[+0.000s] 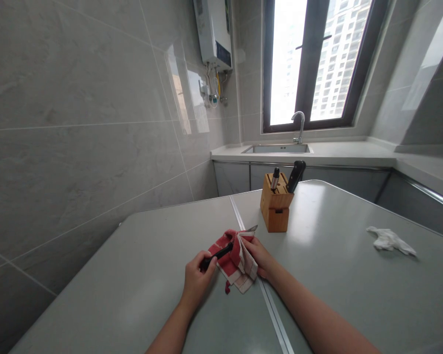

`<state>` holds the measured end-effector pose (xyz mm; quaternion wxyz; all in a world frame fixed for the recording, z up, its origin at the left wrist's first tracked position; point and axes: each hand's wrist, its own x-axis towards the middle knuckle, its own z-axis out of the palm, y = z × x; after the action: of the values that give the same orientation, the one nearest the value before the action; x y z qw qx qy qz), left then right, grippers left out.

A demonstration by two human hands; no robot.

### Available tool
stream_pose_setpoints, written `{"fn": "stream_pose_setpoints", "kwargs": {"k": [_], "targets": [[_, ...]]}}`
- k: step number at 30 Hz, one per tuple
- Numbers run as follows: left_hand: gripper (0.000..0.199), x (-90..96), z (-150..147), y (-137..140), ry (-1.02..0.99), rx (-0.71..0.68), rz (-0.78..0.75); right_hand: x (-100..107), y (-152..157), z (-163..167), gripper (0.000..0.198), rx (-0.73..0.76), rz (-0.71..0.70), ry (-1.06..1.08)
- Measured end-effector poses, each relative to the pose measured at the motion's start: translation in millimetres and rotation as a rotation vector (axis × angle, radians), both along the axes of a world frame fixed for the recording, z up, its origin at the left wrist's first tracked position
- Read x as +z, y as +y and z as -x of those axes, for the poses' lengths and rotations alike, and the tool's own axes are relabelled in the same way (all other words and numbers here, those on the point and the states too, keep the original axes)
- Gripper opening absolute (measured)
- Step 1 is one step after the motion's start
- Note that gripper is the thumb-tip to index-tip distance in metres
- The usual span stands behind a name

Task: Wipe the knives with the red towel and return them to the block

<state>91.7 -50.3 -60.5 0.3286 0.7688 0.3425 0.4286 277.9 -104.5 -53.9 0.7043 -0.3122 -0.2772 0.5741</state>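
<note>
My left hand (199,275) is closed around the black handle of a knife (221,252). The blade runs into a folded red and white cloth (231,263), and only its pointed tip shows past the cloth's upper right edge. With my right hand (259,258) I grip that cloth, which is wrapped around the blade; my fingers are partly hidden behind its folds. Just beyond my hands stands a wooden knife block (278,206), with a large black-handled knife (296,176) and another dark-handled tool (275,178) sticking out of its top.
A crumpled white tissue or cloth (390,241) lies on the right of the pale table (151,255). Behind the table runs a counter with a sink (276,148) and faucet (300,125). A tiled wall (88,147) rises on the left.
</note>
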Motion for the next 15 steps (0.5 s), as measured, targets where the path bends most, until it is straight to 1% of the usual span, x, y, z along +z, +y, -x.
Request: {"fn": "stream_pose_setpoints", "kwargs": {"k": [4,9,15], "targets": [[0.022,1.8,0.7,-1.0,-0.019,0.023,0.008,-1.2,0.8,0.2,0.032,-0.009,0.016,0.038],[0.024,1.0,2.1,0.1,-0.06,0.07,0.017,-5.1,3.4,-1.9,0.031,-0.067,0.083,0.044],[0.024,-0.2,4.5,1.5,-0.122,0.11,0.042,-8.2,5.9,-6.0,0.037,-0.036,0.033,-0.006]]}}
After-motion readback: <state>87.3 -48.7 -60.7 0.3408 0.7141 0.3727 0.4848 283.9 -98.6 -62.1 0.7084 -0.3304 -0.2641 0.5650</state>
